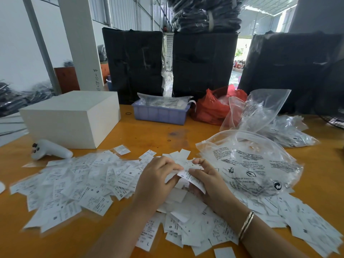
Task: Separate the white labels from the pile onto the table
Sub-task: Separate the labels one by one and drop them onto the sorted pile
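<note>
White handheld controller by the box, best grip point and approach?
Probably wrap the narrow handle of the white controller from above, fingers across its width. It lies on its side on the table, buttoned head toward the left, handle end near the labels; the white box crowds the far side.

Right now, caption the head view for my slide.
Both hands, left hand and right hand, pinch white labels above the pile.

A garment warehouse or packing floor, tall black-wrapped bales (134, 64) across the middle of the frame, bundled dark clothing in plastic (206, 13) stacked at top centre, corrugated metal walls behind, size labels (78, 183) heaped on an orange worktable (152, 135) in the foreground, clear polybags (249, 161) at right.
</note>
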Demonstrator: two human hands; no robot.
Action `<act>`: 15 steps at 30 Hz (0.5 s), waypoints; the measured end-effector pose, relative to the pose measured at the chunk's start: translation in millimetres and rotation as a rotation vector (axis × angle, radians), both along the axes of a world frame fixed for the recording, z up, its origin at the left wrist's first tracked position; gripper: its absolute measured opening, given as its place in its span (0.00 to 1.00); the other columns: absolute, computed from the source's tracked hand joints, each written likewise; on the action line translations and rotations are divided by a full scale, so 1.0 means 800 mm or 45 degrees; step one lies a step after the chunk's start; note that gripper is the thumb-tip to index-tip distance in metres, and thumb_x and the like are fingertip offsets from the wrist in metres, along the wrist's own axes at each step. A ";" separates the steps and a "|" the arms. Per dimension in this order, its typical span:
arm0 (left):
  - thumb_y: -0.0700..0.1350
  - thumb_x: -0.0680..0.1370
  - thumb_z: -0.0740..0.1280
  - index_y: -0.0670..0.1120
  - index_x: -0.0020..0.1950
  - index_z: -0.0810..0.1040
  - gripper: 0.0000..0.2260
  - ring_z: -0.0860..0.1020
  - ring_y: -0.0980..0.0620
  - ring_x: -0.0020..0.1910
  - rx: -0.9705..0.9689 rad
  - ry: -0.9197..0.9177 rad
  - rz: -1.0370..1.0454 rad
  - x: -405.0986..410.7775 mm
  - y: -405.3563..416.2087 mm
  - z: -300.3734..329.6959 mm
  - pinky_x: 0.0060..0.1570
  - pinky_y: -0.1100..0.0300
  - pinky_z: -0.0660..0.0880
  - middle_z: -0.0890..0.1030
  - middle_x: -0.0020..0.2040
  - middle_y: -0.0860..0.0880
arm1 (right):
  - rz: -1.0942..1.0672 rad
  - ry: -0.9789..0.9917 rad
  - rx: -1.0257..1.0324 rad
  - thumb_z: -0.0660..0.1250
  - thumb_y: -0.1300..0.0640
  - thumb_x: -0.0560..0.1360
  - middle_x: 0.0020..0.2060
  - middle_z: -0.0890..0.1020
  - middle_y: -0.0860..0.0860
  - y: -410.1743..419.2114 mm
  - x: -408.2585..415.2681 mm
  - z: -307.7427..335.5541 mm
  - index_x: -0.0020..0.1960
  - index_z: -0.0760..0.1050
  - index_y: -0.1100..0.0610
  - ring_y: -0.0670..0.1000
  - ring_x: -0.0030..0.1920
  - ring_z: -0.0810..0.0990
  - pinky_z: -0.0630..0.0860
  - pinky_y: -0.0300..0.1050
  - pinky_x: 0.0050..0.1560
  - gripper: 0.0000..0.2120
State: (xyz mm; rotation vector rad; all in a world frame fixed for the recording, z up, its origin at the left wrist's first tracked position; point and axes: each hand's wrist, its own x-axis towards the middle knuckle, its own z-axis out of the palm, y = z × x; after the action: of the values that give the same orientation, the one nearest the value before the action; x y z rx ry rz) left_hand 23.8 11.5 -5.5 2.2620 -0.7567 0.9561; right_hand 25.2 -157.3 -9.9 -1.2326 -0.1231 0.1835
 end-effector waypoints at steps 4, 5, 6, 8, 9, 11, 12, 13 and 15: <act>0.37 0.68 0.76 0.45 0.48 0.85 0.10 0.79 0.51 0.44 0.044 -0.049 -0.008 0.000 0.000 0.001 0.41 0.56 0.79 0.81 0.43 0.50 | -0.098 0.001 -0.028 0.62 0.64 0.78 0.30 0.78 0.52 -0.001 0.000 0.000 0.51 0.70 0.53 0.47 0.24 0.74 0.69 0.36 0.21 0.07; 0.38 0.68 0.77 0.46 0.48 0.85 0.10 0.79 0.51 0.44 0.066 -0.068 -0.009 0.001 0.000 0.002 0.41 0.55 0.79 0.81 0.43 0.51 | -0.115 0.006 -0.023 0.62 0.64 0.78 0.29 0.78 0.52 -0.001 0.000 0.000 0.51 0.70 0.53 0.47 0.24 0.74 0.69 0.36 0.21 0.07; 0.39 0.68 0.77 0.46 0.48 0.85 0.10 0.79 0.51 0.43 0.088 -0.085 -0.011 0.001 0.000 0.003 0.40 0.55 0.79 0.82 0.42 0.51 | -0.123 0.010 -0.014 0.62 0.64 0.78 0.29 0.78 0.52 -0.001 0.000 0.000 0.51 0.70 0.53 0.47 0.24 0.73 0.69 0.37 0.21 0.07; 0.41 0.69 0.76 0.47 0.48 0.85 0.09 0.79 0.52 0.43 0.135 -0.121 -0.014 0.001 0.001 0.004 0.39 0.56 0.78 0.82 0.42 0.52 | -0.127 0.008 -0.025 0.62 0.64 0.78 0.28 0.78 0.52 -0.002 0.000 0.000 0.52 0.70 0.54 0.48 0.23 0.73 0.69 0.37 0.21 0.07; 0.43 0.69 0.75 0.48 0.48 0.85 0.08 0.79 0.52 0.43 0.160 -0.135 -0.015 0.001 0.001 0.004 0.40 0.56 0.78 0.82 0.42 0.53 | -0.124 0.000 -0.045 0.62 0.64 0.78 0.27 0.78 0.52 -0.001 0.000 0.000 0.53 0.70 0.55 0.48 0.23 0.73 0.69 0.37 0.21 0.07; 0.44 0.70 0.74 0.49 0.47 0.85 0.07 0.78 0.52 0.43 0.214 -0.162 -0.009 0.001 0.000 0.005 0.41 0.57 0.77 0.82 0.42 0.53 | -0.116 -0.017 -0.104 0.62 0.64 0.78 0.27 0.78 0.51 0.000 0.000 0.000 0.53 0.70 0.53 0.48 0.23 0.74 0.68 0.36 0.20 0.07; 0.43 0.70 0.74 0.49 0.46 0.85 0.06 0.78 0.52 0.43 0.240 -0.178 -0.006 0.001 -0.001 0.004 0.41 0.56 0.76 0.82 0.42 0.54 | -0.114 -0.021 -0.132 0.63 0.63 0.78 0.28 0.78 0.51 0.001 -0.001 -0.001 0.52 0.70 0.52 0.48 0.23 0.74 0.69 0.36 0.21 0.07; 0.44 0.70 0.74 0.49 0.45 0.85 0.06 0.78 0.52 0.43 0.252 -0.197 -0.002 0.001 -0.002 0.004 0.42 0.56 0.76 0.82 0.42 0.54 | -0.110 -0.027 -0.140 0.63 0.61 0.78 0.28 0.78 0.52 0.002 -0.002 0.000 0.51 0.71 0.52 0.48 0.24 0.75 0.69 0.37 0.21 0.06; 0.46 0.72 0.71 0.49 0.44 0.84 0.04 0.78 0.52 0.43 0.195 -0.192 0.005 0.000 -0.003 0.004 0.41 0.56 0.76 0.82 0.41 0.54 | -0.097 -0.058 -0.061 0.64 0.58 0.78 0.30 0.78 0.54 0.002 -0.002 0.001 0.51 0.72 0.53 0.49 0.25 0.75 0.70 0.38 0.22 0.03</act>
State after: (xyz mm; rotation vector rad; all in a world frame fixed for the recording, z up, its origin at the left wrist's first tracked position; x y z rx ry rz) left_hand 23.7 8.8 -2.5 2.3418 -0.9190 1.1149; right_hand 23.9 -156.0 -8.9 -1.2877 -0.1113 0.0926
